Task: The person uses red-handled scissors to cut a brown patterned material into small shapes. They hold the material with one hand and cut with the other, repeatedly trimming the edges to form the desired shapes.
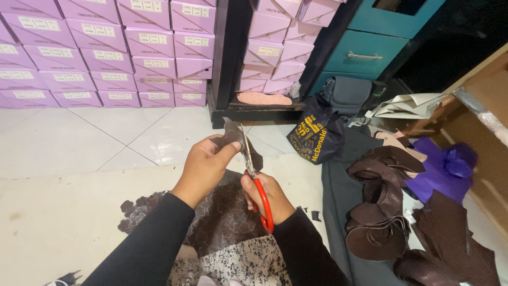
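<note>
Red-handled scissors (257, 186) are gripped in the closed right hand (266, 196). A small, dark brown, irregularly cut leather piece (238, 142) is pinched by the left hand (203, 168) and met by the blades.

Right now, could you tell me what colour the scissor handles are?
Red. The scissors sit in the right hand, seen clearly in the head view.

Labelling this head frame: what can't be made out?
- Right hand: fingers hidden inside the red-handled scissors' loops.
- Small dark brown leather piece: part covered by the left hand.
- Dark brown patterned sheet on the lap: hidden by both sleeves.
- Stack of cut brown leather pieces: bottom edge crops it.
</note>
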